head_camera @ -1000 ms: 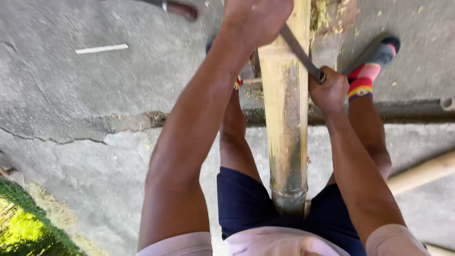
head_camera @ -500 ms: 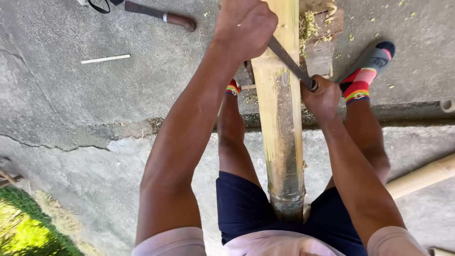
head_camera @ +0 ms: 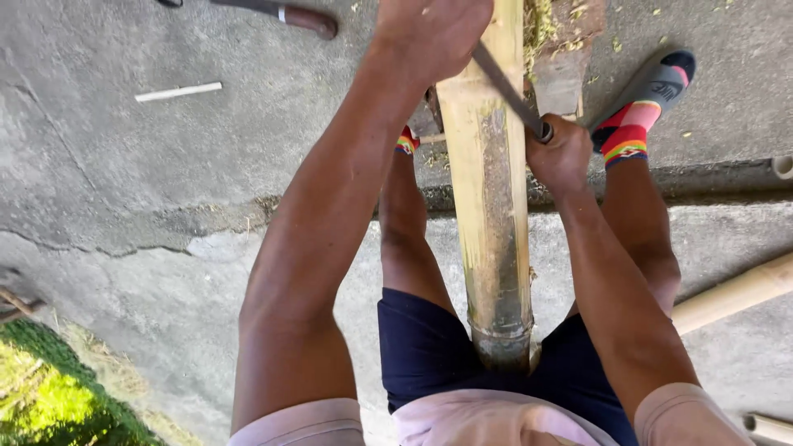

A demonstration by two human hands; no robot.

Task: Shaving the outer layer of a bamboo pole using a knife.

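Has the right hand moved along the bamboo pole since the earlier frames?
Yes. The right hand has slid toward the body along the bamboo pole, pulling the blade, judged against the striped sock, which it now sits level with.

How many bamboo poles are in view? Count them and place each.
3. One yellow-green bamboo pole between the legs, a pale bamboo pole lying at right, and a third pole's end bottom right. Others may lie out of view.

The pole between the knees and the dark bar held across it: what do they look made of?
The pole looks like bamboo: yellow-green, smooth skin with grey scuffs and a ringed node near the shorts. The bar, gripped by the left hand and the right hand, looks like dark, dull metal, probably a blade.
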